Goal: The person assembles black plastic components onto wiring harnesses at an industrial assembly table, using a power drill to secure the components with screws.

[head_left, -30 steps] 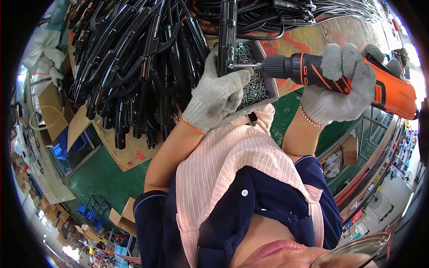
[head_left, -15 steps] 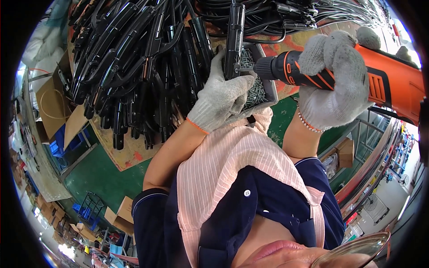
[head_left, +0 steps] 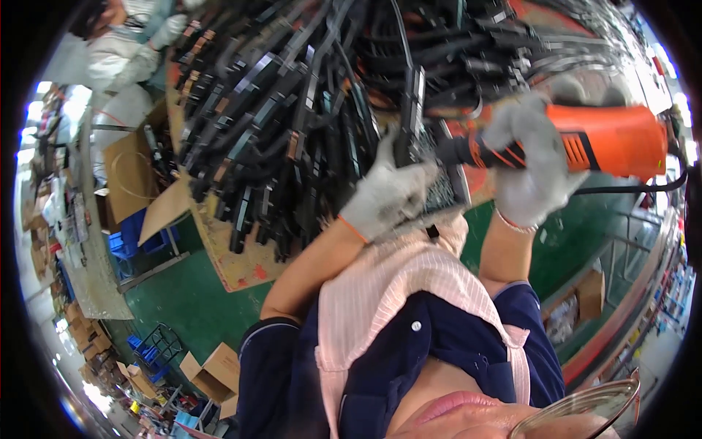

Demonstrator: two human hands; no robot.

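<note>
While a slim black piece (head_left: 414, 110) is standing out beyond the left hand (head_left: 391, 194), its glossy side is catching a pale streak of light along its length. It is looking straight and narrow, and a thin dark cable appears to be leading up from its far end; blur is hiding the finer details near the grip. The piece is sitting at the left side of a grey tray (head_left: 463, 194) that is holding many small screws (head_left: 442, 196), and just to the right of a large heap of black parts (head_left: 256, 139) on the worn, red-stained table (head_left: 241, 274).

Gloved in pale knit, the left hand is closing narrowly around the piece's near end, the thumb lying along its left side and the other fingers curling in on the right. Also gloved, the right hand (head_left: 532, 164) is wrapping its fingers firmly around a power screwdriver (head_left: 614, 139), gripping it around its black, orange-lined front section. The tool's thick orange body is pointing away to the right, with a black cord (head_left: 669, 184) curving below it, and its dark nose is facing left, just beside the piece's near end. Whether the bit is touching the piece, I cannot tell.
</note>
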